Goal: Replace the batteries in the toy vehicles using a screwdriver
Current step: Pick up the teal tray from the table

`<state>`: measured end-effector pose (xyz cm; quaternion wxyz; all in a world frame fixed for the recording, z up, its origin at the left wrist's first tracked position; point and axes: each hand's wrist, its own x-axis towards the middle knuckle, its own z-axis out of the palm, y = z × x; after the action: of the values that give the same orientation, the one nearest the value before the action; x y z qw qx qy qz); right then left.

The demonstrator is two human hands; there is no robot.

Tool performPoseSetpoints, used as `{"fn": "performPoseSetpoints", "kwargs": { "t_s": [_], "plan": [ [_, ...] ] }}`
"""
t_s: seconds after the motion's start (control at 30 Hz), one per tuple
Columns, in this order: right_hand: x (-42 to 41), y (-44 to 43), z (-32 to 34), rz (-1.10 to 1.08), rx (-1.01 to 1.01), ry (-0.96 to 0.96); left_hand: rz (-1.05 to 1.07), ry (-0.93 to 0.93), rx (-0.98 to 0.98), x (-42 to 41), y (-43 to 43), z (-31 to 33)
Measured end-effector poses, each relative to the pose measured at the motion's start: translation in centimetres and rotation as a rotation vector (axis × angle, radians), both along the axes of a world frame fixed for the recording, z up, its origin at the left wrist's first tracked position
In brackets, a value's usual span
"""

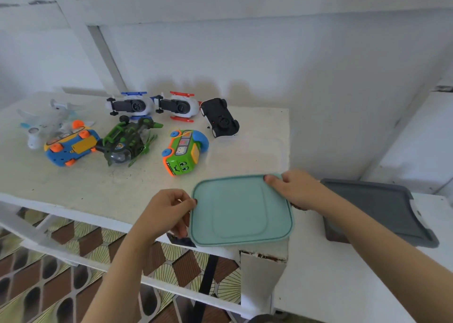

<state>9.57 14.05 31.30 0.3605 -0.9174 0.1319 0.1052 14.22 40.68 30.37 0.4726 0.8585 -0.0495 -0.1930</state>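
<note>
A teal lidded box (241,211) sits at the near right corner of the white table (73,190). My left hand (164,212) grips its left edge and my right hand (296,190) grips its far right corner. Several toy vehicles lie further back: a green bus (182,154), a black car (220,118) on its back, a green helicopter (126,143), a blue and orange car (69,146) upside down, two white toys with blue (133,105) and red (180,107) trim, and a pale plane (46,119). No screwdriver or batteries are in view.
A grey lidded box (382,210) stands on a lower white surface to the right. A white wall rises behind the table. Patterned floor shows below the table's front edge, beyond white frame bars.
</note>
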Motion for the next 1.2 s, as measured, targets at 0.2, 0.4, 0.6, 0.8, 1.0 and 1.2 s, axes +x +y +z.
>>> {"fn": "performPoseSetpoints", "kwargs": {
  "t_s": [0.2, 0.4, 0.6, 0.8, 1.0, 1.2],
  "plan": [
    [-0.2, 0.1, -1.9, 0.019, -0.404, 0.109, -0.005, -0.096, 0.175, 0.3, -1.1, -1.3],
    [0.5, -1.5, -0.5, -0.185, -0.275, 0.057, -0.014, -0.221, 0.260, 1.2, -1.7, -2.3],
    [2.6, -2.8, 0.3, -0.342, 0.029, -0.058, 0.027, -0.271, 0.256, 1.3, -1.9, -2.6],
    [3.4, -3.2, 0.4, -0.420, 0.353, 0.000, 0.045, -0.268, 0.225, 1.8, -1.9, -2.7],
    [3.0, -3.3, -0.1, -0.431, 0.374, -0.059, 0.041, -0.283, 0.202, 1.9, -2.3, -2.5],
    [2.5, -3.0, -0.5, -0.468, 0.408, -0.099, 0.055, -0.293, 0.229, 2.3, -2.3, -2.9]
  ]
}}
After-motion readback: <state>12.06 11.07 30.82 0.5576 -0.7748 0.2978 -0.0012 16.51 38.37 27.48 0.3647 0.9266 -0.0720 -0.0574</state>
